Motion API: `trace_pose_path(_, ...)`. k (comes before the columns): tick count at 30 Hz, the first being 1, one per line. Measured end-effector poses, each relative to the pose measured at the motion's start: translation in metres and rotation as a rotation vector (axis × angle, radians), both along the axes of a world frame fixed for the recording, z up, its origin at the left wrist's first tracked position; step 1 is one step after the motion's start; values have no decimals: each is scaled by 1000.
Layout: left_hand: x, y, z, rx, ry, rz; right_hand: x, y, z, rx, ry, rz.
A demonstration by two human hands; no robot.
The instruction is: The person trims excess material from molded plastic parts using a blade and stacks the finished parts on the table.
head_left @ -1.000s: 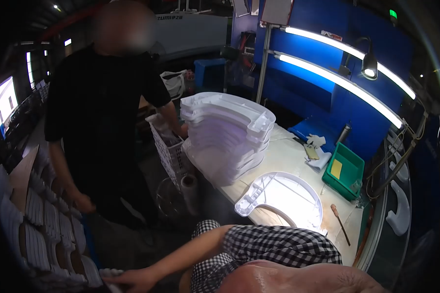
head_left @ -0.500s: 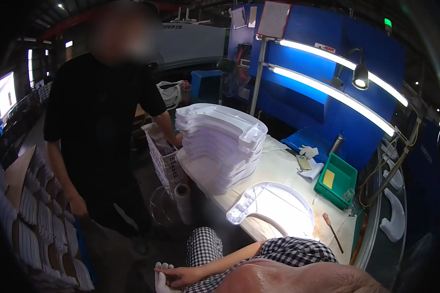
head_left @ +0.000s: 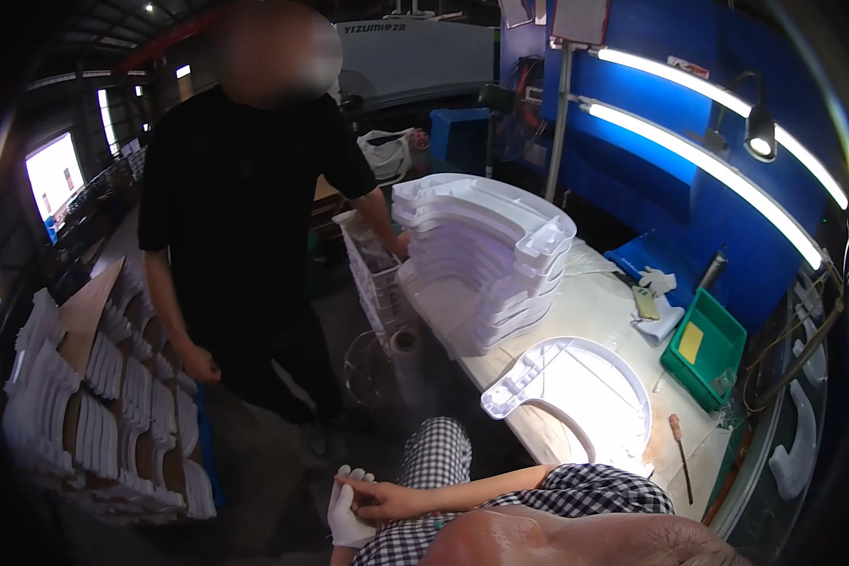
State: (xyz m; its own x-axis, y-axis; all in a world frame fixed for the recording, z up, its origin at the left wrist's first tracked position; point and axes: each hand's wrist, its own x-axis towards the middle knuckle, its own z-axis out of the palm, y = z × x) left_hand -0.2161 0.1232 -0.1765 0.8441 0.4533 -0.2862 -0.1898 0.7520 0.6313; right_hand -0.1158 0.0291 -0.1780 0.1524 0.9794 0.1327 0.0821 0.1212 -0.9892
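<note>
My left hand [head_left: 349, 514], in a white glove, is at the bottom centre, its palm partly covered and its fingers loosely bent and apart. Across it lies my bare right hand [head_left: 377, 500], fingers partly stretched out and touching the glove; no object shows between the two hands. Both are beside the checkered cloth over my leg [head_left: 439, 453]. To the right, a white curved plastic part [head_left: 585, 387] lies under the lamp on the worktable [head_left: 665, 377]. Behind it rises a stack of similar white parts [head_left: 486, 245].
A person in black [head_left: 255, 189] stands at the left, one hand near the stack. Racked white parts [head_left: 113, 415] are at far left. A white basket [head_left: 373, 274] and a roll [head_left: 407, 354] adjoin the table. A green tray [head_left: 703, 349] and brown-handled tool [head_left: 679, 453] lie right.
My right hand has come back from the racked parts at the lower left and now rests on my gloved left hand. The view has turned slightly left since half a second ago.
</note>
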Motion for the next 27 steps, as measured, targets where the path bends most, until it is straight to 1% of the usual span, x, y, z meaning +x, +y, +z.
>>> trace_pose_path(1,3,3,-4,0,17,-18,1,-5,15,-52,35,-16)
trace_pose_path(2,7,6,-8,1,34,-37,4,-3,4,-90,58,-43)
trace_pose_path(4,17,3,-9,33,-20,-91,11,-13,17,-139,61,-88)
trace_pose_path(6,32,-2,-7,62,-35,-162,20,-17,-3,-7,32,-173)
trace_pose_path(8,53,-10,15,53,21,-289,33,-31,9,-26,7,-266)
trace_pose_path(9,67,-11,15,63,9,-363,43,-38,9,-11,-5,-304)
trace_pose_path(10,82,-20,33,1,0,-403,55,-47,9,1,-17,-342)
trace_pose_path(11,97,-26,49,30,-23,-471,68,-63,35,-48,9,-357)
trace_pose_path(12,113,-26,55,3,-119,-544,81,-86,73,-94,27,-380)
trace_pose_path(13,131,-29,73,-10,-322,-602,91,-109,98,76,175,-424)
trace_pose_path(14,143,-36,97,-42,-510,-661,101,-143,159,182,79,-515)
trace_pose_path(15,148,-44,123,0,-541,-621,117,-170,202,308,-33,-620)
trace_pose_path(16,153,-48,146,51,-559,-565,138,-193,227,404,-246,-797)
trace_pose_path(17,167,-50,156,104,-498,-648,163,-209,243,430,-467,-980)
trace_pose_path(18,184,-48,159,173,-437,-710,194,-219,248,393,-643,-1134)
trace_pose_path(19,202,-51,154,120,-382,-738,219,-222,237,307,-721,-1232)
trace_pose_path(20,204,-51,141,63,-340,-747,230,-216,217,198,-722,-1259)
trace_pose_path(21,198,-48,125,65,-249,-766,229,-209,193,121,-722,-1248)
trace_pose_path(22,217,-56,107,60,-242,-833,219,-203,170,60,-715,-1215)
trace_pose_path(24,225,-72,53,167,-341,-1016,170,-187,114,-103,-553,-1187)
trace_pose_path(25,224,-73,18,301,-290,-1113,135,-173,111,-393,-319,-1285)
trace_pose_path(26,220,-73,14,491,-211,-1245,115,-166,42,-224,-346,-1507)
trace_pose_path(27,214,-75,-9,685,-232,-1303,98,-168,19,-367,-336,-1555)
